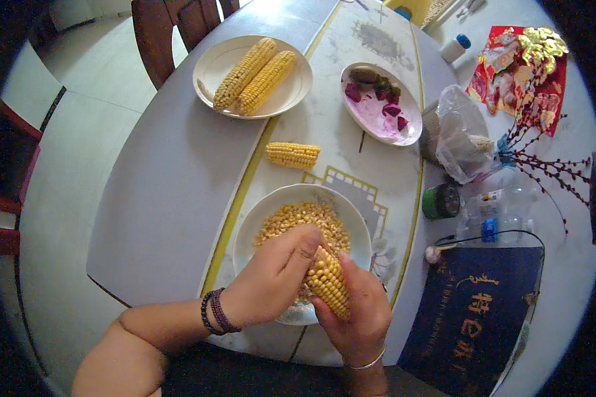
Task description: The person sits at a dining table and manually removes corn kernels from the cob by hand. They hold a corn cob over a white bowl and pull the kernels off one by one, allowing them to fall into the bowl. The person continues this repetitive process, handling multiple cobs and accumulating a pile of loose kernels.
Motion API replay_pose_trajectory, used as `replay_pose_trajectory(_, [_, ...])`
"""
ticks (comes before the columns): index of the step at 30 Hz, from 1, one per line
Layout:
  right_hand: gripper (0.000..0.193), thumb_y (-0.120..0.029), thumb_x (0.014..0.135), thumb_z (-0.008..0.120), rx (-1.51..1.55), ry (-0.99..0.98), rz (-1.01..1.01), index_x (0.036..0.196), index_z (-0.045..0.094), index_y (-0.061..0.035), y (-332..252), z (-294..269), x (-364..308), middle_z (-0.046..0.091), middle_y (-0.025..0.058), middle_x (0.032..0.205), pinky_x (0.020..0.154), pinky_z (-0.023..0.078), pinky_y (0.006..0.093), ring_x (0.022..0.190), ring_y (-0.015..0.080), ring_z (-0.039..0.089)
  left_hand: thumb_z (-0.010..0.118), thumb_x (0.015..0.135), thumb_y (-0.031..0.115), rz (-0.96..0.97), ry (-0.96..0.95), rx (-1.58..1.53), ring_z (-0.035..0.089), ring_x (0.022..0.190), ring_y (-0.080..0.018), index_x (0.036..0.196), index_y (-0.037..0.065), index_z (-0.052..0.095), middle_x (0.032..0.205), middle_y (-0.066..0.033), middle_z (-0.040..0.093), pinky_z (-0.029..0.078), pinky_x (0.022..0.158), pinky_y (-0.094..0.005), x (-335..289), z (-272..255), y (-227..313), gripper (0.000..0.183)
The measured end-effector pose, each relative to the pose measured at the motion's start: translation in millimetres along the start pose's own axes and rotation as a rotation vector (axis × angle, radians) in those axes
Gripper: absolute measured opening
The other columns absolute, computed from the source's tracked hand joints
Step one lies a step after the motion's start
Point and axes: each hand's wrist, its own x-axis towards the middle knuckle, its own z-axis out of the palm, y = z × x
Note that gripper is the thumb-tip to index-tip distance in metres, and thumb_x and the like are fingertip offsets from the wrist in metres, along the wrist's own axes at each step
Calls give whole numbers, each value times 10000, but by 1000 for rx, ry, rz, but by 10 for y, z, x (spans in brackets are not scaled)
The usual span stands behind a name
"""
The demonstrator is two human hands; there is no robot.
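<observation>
A partly stripped ear of corn [328,283] is held over a white bowl [244,225] of loose corn kernels [304,217]. My right hand [363,306] is closed around its right side and lower end. On its upper left side, my left hand [281,268] presses with the thumb, its fingers curled and partly hidden. Just beyond the bowl lies a short piece of corn cob [293,155] with its kernels on. Two whole ears of corn [258,76] rest side by side on a round plate [208,63] farther back.
An oval dish [412,129] of purple chunks stands at the back right. Along the right are a plastic bag [463,139], a dark green jar [441,200], clear bottles [500,208], a garlic bulb [433,255] and a dark blue printed bag [477,317]. A wooden chair [172,33] stands beyond the table.
</observation>
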Motion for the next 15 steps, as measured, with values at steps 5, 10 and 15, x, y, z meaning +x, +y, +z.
replay_pose_trajectory(5, [673, -171, 735, 797, 14, 46, 162, 1317, 528, 34, -1, -38, -17, 640, 187, 1070, 823, 512, 392, 901, 316, 636, 443, 1037, 385, -81, -53, -101, 555, 903, -134, 1191, 35, 540, 1017, -48, 580, 476, 806, -286, 4, 12, 103, 395])
replay_pose_trajectory(10, [746, -139, 749, 745, -51, 30, 115, 1400, 428, 36, -55, -39, 69, 578, 218, 1206, 866, 493, 388, 905, 330, 613, 593, 967, 350, 208, -23, 125, 610, 765, -282, 1165, -15, 495, 854, -154, 593, 482, 679, -389, -39, 116, 19, 427])
replay_pose_trajectory(15, [944, -180, 749, 785, 84, -94, 31, 1491, 250, 54, -43, 77, 104, 543, 254, 1258, 880, 524, 419, 1008, 406, 615, 531, 990, 302, 214, 86, 216, 623, 770, -406, 1128, -3, 482, 833, -227, 597, 487, 654, -456, -69, 95, 73, 338])
